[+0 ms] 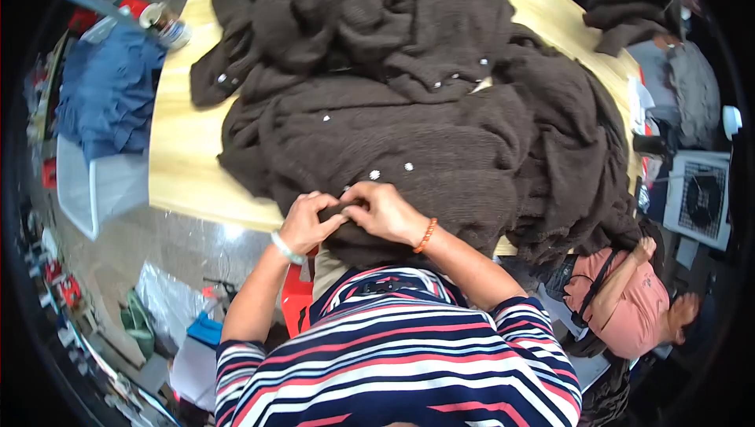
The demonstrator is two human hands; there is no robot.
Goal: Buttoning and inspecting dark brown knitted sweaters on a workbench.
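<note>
Left hand (303,221) and right hand (385,211) both grasping, thumb and fingers pinching a small fold of brown knit garment (409,132) at its near side. Garment lies on the pale surface (193,167), near part draping over the edge by the person's middle. Looks soft, limp, not slippery — probably light per layer, bulk may drag. Best hold: fingertip pinch on the fold, clear of white ornaments (375,174) — likely snaggy.
</note>
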